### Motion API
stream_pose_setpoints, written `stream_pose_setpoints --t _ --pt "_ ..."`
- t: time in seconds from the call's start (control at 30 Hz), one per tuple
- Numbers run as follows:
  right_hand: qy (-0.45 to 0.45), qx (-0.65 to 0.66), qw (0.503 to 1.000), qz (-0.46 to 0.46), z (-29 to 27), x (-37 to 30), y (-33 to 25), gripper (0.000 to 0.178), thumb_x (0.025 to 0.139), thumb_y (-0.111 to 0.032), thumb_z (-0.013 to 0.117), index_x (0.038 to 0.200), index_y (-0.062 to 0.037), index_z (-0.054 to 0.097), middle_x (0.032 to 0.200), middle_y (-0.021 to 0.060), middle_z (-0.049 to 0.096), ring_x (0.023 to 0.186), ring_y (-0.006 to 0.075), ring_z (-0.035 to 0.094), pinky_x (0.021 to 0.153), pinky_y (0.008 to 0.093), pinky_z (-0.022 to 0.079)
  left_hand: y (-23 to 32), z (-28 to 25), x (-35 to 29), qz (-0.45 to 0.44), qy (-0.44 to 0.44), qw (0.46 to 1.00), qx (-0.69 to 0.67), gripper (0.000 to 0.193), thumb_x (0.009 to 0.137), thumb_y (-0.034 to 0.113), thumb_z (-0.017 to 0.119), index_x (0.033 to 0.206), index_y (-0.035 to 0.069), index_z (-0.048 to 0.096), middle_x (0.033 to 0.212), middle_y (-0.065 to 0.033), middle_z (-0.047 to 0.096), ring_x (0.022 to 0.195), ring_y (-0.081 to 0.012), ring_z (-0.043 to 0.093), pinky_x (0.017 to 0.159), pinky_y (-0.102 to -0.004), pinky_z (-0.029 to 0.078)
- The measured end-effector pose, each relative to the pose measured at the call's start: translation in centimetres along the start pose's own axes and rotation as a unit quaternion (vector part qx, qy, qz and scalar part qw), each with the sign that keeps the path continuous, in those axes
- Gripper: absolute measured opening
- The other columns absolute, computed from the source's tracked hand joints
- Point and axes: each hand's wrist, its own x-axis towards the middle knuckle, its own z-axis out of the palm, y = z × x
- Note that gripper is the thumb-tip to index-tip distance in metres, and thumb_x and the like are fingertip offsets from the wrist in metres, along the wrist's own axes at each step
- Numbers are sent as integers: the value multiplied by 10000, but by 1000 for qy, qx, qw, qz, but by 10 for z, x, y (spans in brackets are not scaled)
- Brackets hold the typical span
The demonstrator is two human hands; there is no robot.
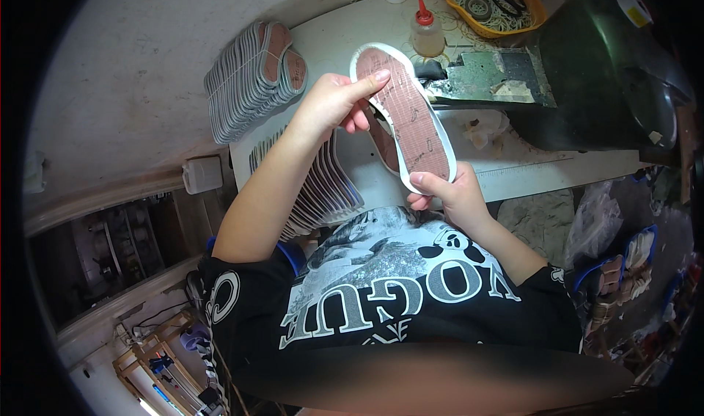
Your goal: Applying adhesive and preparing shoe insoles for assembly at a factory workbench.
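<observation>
Our hands are apart, both clamped on one pink insole (419, 126) with white edging, which we hold tilted above the middle of the table's (506, 185) near edge. Our left hand (339, 104) pinches its far end, thumb flat on the pink face; our right hand (458, 198) grips the end nearest us. A second pink piece (383, 143) shows partly behind it, and we cannot tell whether it is held too. A row of insoles (323, 177) stands at the table's near left corner, and beyond it a tied bundle (246, 86) leans by the left edge. Toward the far edge are a red-tipped bottle (427, 38) and a yellow basket (539, 20) of cord; a dark green machine (594, 71) fills the right end.
</observation>
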Motion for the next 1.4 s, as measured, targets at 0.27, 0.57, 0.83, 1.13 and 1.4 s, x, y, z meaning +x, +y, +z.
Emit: stream_pose_setpoints --t 0.27,0.57,0.83,1.13,1.4 --pt "39 60 994 -87 26 20 -7 235 864 -154 649 979 49 626 823 92 649 654 148 655 560 257 541 15 -24 36 -21 -46 995 90 681 731 662 659 661 -15 625 444 -69 549 318 -98 467 335 -197 378" --pt "58 137 985 -81 44 37 -29 228 878 -165 631 981 38 626 831 104 655 655 159 659 570 254 540 40 -52 73 397 -45 818 414 765 780 588 630 1335 81 490 1471 -224 319 1401 -384 202 1106 -528 221" --pt "77 134 983 -94 52 49 -35 284 917 -236 606 1000 35 619 822 128 676 698 158 674 637 259 543 70 -28 83 383 -295 769 419 453 721 453 741 958 88 616 992 -45 578 1043 -234 465 961 -403 320" --pt "63 120 986 -99 50 48 -38 355 957 -261 550 1084 68 589 936 159 681 849 181 687 768 272 552 70 -35 78 330 -324 798 388 392 763 418 717 865 61 592 633 -68 553 588 -207 529 552 -340 401" --pt "55 133 987 -75 50 46 -46 365 987 -259 488 1117 71 573 971 166 676 869 194 688 782 275 554 61 -44 57 324 -265 811 408 349 834 409 640 893 69 593 694 -99 612 630 -223 586 580 -341 437"
